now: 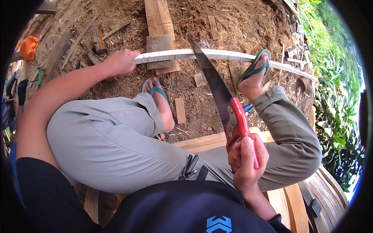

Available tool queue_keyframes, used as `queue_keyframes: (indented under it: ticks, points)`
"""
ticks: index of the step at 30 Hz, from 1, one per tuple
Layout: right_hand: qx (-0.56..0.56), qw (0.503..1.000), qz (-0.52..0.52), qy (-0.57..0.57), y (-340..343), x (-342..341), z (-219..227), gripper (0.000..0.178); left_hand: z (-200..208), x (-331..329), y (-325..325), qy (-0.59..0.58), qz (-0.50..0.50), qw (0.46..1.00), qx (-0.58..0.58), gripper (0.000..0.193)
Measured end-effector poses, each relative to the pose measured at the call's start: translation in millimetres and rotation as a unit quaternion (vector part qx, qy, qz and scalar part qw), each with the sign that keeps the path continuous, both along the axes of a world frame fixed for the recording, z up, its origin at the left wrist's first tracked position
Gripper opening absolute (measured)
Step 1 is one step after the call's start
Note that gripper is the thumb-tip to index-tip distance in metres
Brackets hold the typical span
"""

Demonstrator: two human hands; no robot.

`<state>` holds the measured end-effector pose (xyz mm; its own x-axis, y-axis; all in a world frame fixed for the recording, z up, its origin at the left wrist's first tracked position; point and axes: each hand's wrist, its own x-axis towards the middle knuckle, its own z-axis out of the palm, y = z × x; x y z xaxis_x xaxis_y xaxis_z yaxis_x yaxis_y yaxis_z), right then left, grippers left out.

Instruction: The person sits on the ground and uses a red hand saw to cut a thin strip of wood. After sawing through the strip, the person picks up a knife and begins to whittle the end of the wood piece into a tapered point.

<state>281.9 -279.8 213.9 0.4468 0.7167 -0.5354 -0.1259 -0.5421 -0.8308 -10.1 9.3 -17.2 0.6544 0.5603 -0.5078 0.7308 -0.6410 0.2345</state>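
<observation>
The pale wooden strip (225, 53) ran in a long line from 10 o'clock across 12 to nearly 3 o'clock, its rough, sawn edge turned toward the wearer. It crossed a short block (158, 43) that lay over a longer plank (158, 17) at 12 o'clock. At 10 o'clock the left hand (123, 62) was curled around the strip's near end, and at 2 o'clock the right foot (258, 75), in a green-strapped sandal (246, 74), overlay it.

At 4 o'clock the right hand (248, 159) was wrapped firmly about the red handle of the handsaw (217, 87), thumb along the top. The dark blade pointed to 12 o'clock and overlapped the strip; whether its teeth touched the wood could not be told.

The strip seemed light and fairly stiff, though so slender a length would probably spring between supports; its rough edge looked grippy but likely to splinter, so a hold near the block seemed soundest. The saw looked light, its thin blade apt to flex, and only the handle suited a grip.
</observation>
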Motion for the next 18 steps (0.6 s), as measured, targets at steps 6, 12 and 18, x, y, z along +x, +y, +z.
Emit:
queue_keyframes:
  ticks: [6, 12, 18]
  points:
    - [0.004, 0.999, 0.029, 0.019, 55.2, 10.4, -36.1, 0.027, 4.6, 0.7, -5.6, 0.01, 0.013, 1.0, -0.011, 0.026]
    - [0.017, 0.999, 0.032, -0.026, 39.5, 0.7, -52.9, 0.027, -8.3, -2.5, -0.6, -0.018, -0.002, 1.0, -0.021, 0.023]
    - [0.02, 0.994, 0.066, -0.082, 43.4, -5.8, -45.2, 0.023, -7.5, 8.3, -13.2, -0.063, 0.032, 0.996, -0.047, 0.026]
